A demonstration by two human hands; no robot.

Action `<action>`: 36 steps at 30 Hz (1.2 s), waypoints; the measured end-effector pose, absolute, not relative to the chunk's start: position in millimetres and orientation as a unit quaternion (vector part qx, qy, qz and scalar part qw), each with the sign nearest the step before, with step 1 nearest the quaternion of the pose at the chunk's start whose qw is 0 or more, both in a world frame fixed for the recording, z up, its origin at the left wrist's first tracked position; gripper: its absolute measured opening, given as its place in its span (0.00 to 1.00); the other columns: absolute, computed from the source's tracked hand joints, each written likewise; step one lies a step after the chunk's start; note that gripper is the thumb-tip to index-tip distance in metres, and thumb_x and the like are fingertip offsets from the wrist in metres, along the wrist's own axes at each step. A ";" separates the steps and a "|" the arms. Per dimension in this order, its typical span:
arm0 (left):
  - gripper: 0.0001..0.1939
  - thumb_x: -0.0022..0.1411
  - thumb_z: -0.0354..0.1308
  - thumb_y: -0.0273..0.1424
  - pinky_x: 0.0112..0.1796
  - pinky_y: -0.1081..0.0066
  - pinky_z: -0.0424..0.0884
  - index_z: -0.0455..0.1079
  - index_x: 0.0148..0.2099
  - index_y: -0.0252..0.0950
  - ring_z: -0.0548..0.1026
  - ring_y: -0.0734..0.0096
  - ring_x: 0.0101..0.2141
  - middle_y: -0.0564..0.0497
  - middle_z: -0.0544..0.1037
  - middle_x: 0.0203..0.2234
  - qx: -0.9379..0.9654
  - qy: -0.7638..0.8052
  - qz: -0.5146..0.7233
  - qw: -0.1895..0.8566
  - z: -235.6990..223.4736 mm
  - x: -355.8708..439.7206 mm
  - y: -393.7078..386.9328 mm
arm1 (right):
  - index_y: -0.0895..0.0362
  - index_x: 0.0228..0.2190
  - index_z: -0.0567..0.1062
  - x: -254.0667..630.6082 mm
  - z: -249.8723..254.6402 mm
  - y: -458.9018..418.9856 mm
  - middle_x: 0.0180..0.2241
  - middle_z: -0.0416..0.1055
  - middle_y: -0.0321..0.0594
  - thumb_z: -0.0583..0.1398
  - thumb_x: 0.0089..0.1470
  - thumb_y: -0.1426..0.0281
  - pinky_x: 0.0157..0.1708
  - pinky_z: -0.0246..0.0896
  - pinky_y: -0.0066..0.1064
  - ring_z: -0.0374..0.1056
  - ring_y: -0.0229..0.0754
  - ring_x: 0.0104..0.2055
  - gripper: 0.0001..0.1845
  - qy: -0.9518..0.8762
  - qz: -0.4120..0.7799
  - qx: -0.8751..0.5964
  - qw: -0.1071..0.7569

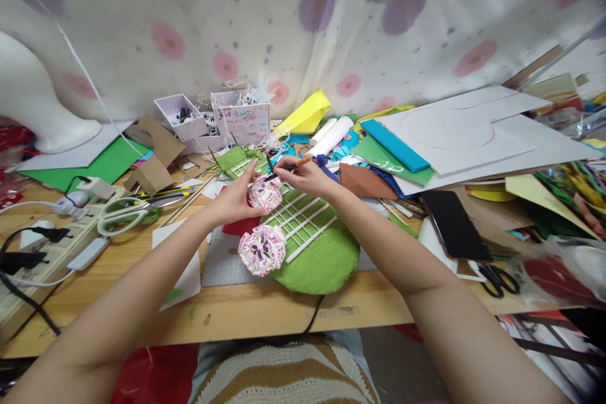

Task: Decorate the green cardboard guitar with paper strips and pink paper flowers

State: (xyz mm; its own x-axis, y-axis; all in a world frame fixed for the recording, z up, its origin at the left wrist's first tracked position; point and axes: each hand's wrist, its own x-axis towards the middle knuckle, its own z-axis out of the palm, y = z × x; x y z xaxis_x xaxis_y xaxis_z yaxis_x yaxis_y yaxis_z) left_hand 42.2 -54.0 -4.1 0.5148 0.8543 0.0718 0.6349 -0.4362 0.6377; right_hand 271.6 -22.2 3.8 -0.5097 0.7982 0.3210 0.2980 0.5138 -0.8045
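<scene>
My left hand (235,199) curves round the upper paper flower (266,194), white with pink and purple marks, thumb and fingers at its edge. My right hand (303,175) pinches a thin pen-like tool (298,163) with a brown-orange end; its dark tip is over that flower. Nearer me, a second similar paper flower (262,250) lies against a green guitar-shaped piece (322,264). White strips (308,241) cross this green piece in a grid. Part of its upper end is hidden behind my hands.
Scissors (122,214) and a power strip (52,259) lie at left. White boxes of cables (243,123) stand at the back. A phone (457,225), black scissors (497,279) and white boards (473,132) are at right. A grey cutting mat (227,262) lies under the green piece.
</scene>
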 end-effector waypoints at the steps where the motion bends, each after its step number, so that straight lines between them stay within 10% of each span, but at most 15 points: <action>1: 0.63 0.47 0.67 0.43 0.57 0.53 0.62 0.29 0.72 0.43 0.65 0.51 0.60 0.37 0.62 0.64 0.824 0.452 0.195 0.280 -4.1 42.2 -53.9 | 0.57 0.32 0.70 271.4 4.1 -22.1 0.27 0.67 0.36 0.56 0.57 0.54 0.30 0.56 0.30 0.62 0.36 0.30 0.18 -0.795 0.354 -0.345 0.352; 36: 0.62 0.48 0.67 0.42 0.56 0.54 0.64 0.29 0.73 0.41 0.66 0.50 0.59 0.37 0.62 0.64 0.826 0.454 0.193 0.273 0.1 44.6 -56.0 | 0.57 0.33 0.70 269.7 7.9 -20.3 0.27 0.67 0.35 0.56 0.58 0.53 0.32 0.58 0.30 0.63 0.35 0.29 0.19 -0.801 0.364 -0.326 0.346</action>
